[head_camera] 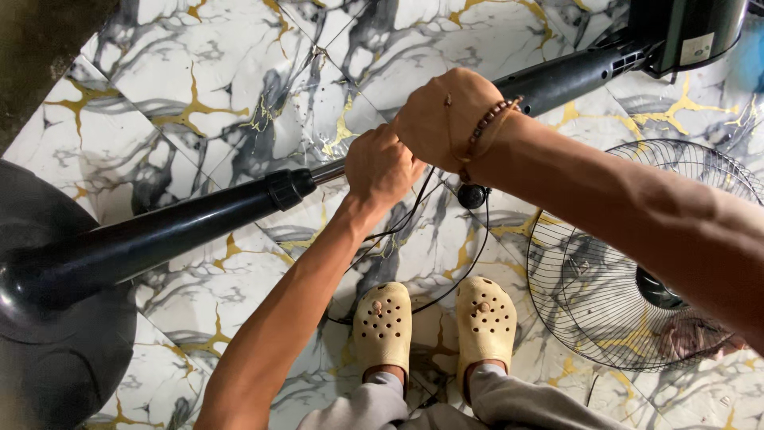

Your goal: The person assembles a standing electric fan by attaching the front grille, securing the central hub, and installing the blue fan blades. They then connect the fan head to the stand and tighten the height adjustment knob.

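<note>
Plainly black and glossy — fan pole (159,231) — both hands gripping.

Small pale rectangular label (697,48), perhaps a sticker, on the dark fan housing (692,32) top right.

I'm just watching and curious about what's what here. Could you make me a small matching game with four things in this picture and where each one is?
Things:
1. fan pole
2. wire fan guard
3. beige clogs
4. bead bracelet

Places:
A. lying flat on the marble floor at the right
B. on the person's feet
C. around the right hand wrist
D. gripped by the left hand, running across to the round base

Pairs: 1-D, 2-A, 3-B, 4-C
</note>
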